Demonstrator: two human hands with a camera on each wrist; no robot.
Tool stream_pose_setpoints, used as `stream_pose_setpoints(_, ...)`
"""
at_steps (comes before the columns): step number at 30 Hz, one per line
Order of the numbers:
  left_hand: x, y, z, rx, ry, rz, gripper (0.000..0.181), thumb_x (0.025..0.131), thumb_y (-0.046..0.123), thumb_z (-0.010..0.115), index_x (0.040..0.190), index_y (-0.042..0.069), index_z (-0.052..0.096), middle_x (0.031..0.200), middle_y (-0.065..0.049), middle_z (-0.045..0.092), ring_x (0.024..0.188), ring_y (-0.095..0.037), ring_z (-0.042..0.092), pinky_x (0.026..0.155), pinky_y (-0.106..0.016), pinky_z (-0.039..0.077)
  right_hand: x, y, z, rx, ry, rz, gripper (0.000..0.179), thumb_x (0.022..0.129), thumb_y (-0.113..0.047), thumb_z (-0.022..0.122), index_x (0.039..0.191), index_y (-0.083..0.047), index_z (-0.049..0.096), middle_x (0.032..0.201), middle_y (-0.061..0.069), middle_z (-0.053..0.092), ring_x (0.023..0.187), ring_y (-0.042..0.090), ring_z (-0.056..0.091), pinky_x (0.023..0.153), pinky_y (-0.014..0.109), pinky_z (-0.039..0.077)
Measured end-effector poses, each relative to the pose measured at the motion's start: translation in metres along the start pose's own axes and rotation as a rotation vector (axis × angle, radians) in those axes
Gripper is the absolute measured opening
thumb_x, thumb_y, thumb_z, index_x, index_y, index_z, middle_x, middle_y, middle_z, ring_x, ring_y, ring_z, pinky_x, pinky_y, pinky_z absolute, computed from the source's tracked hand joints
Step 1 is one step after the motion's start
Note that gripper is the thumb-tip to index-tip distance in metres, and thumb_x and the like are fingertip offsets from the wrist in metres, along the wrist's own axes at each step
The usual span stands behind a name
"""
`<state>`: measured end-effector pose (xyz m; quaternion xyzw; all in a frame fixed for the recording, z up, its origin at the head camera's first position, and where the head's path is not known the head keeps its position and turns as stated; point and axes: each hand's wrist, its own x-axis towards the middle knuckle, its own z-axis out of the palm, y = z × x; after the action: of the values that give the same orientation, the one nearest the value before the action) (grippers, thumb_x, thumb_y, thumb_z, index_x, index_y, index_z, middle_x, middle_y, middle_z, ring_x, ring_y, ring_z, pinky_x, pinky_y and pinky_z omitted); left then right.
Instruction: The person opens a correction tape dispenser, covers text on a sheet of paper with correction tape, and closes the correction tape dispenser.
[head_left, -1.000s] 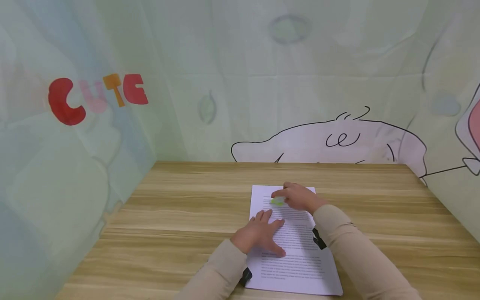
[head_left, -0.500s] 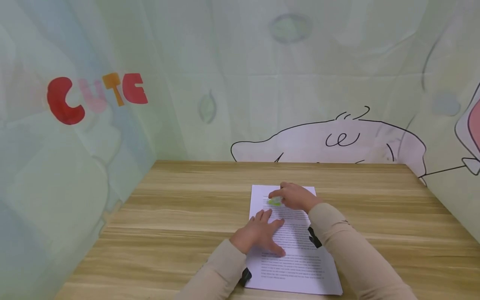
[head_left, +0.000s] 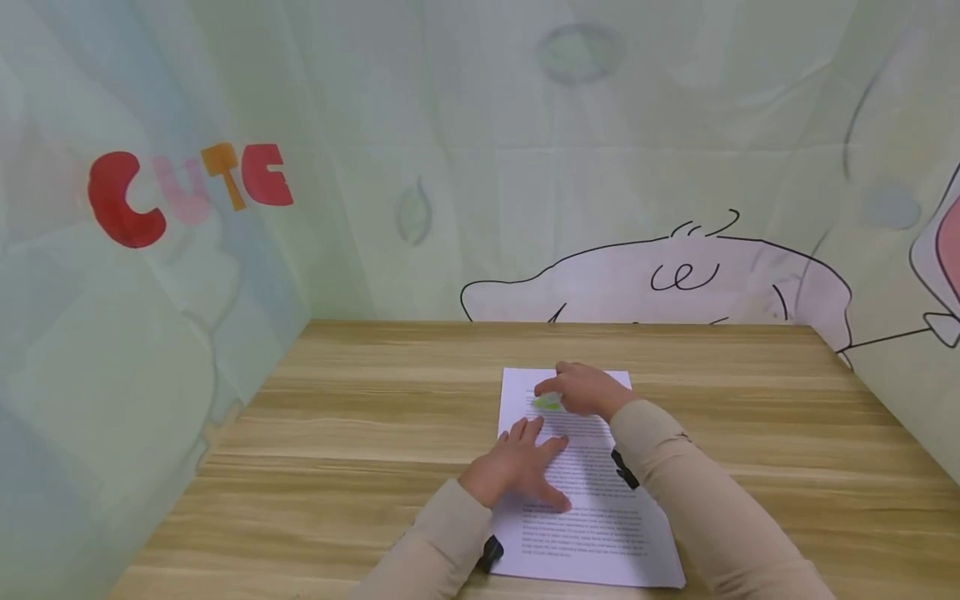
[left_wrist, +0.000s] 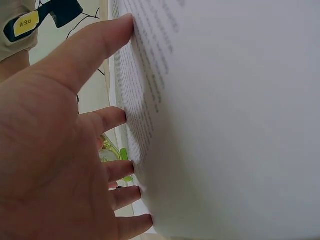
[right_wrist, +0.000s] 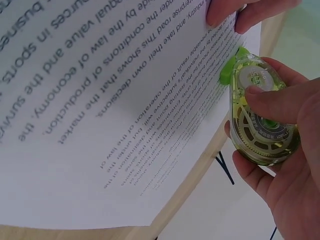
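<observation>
A stack of printed paper (head_left: pixel 592 569) lies lengthwise on the table, with dense lines of text on its top sheet. My left hand (head_left: pixel 525 468) rests on the left side of the page, its fingers spread and fairly straight. Near the top of the sheet, my right hand (head_left: pixel 588 390) grips a correction tape dispenser (right_wrist: pixel 265 142). The dispenser has a clear, yellow-green body with a toothed wheel inside. Its bright green tip (right_wrist: pixel 227 71) is down at the page among the upper text lines. Whether tape lies on the paper is too small to tell.
The wood-grain table (head_left: pixel 360 400) extends to both sides of the paper. Behind it hangs a pale printed backdrop (head_left: pixel 360 208) with a cartoon outline and colored letters. Black wrist straps (head_left: pixel 491 553) sit at both sleeves, close to the paper.
My right hand has slid a short way left along the upper text with the correction tape dispenser. The left hand and the paper have stayed in place.
</observation>
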<state>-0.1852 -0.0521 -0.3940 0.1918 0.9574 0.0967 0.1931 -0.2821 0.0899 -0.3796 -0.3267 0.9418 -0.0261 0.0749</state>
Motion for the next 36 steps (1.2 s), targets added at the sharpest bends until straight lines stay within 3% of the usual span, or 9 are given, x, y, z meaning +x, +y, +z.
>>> stream_pose_setpoints(17, -0.0005, 0.0007, -0.0007, 0.014, -0.004, -0.007, 0.084, 0.070, 0.054, 0.071, 0.141, 0.028, 0.036, 0.152, -0.011, 0.018, 0.140, -0.033, 0.016, 0.111, -0.050, 0.020, 0.0024, 0.0010, -0.0020, -0.102, -0.020, -0.058, 0.048, 0.085, 0.003, 0.054, 0.120, -0.028, 0.061, 0.102, 0.011, 0.056, 0.090, 0.023, 0.057, 0.085, 0.041, 0.049)
stream_pose_setpoints(36, 0.0028, -0.0001, -0.0011, 0.005, -0.011, -0.017, 0.084, 0.069, 0.054, 0.071, 0.141, 0.029, 0.036, 0.153, -0.010, 0.017, 0.140, -0.032, 0.015, 0.112, -0.050, 0.020, 0.0032, -0.0006, -0.0056, -0.065, -0.073, -0.006, 0.048, 0.087, 0.002, 0.052, 0.123, -0.029, 0.059, 0.113, 0.012, 0.055, 0.104, 0.027, 0.056, 0.095, 0.045, 0.045)
